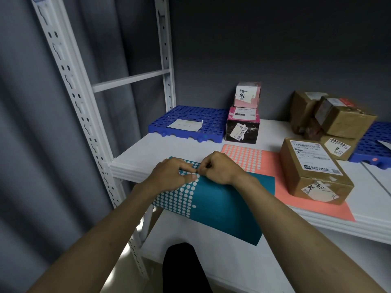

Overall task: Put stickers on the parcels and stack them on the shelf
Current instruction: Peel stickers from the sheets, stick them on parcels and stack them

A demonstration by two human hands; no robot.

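Two sticker sheets are seen (one teal [222,206], one coral [264,163]), two blue grid mats [190,121] [374,144], and six parcels: two pink-topped [247,95] [243,125], four brown [313,172] [344,119] [302,108] [336,146].

Both forearms bare, no sleeves in view. left hand [172,173] and right hand [220,169]: no gloves, rings or watch. Dark trouser leg [182,269] below.
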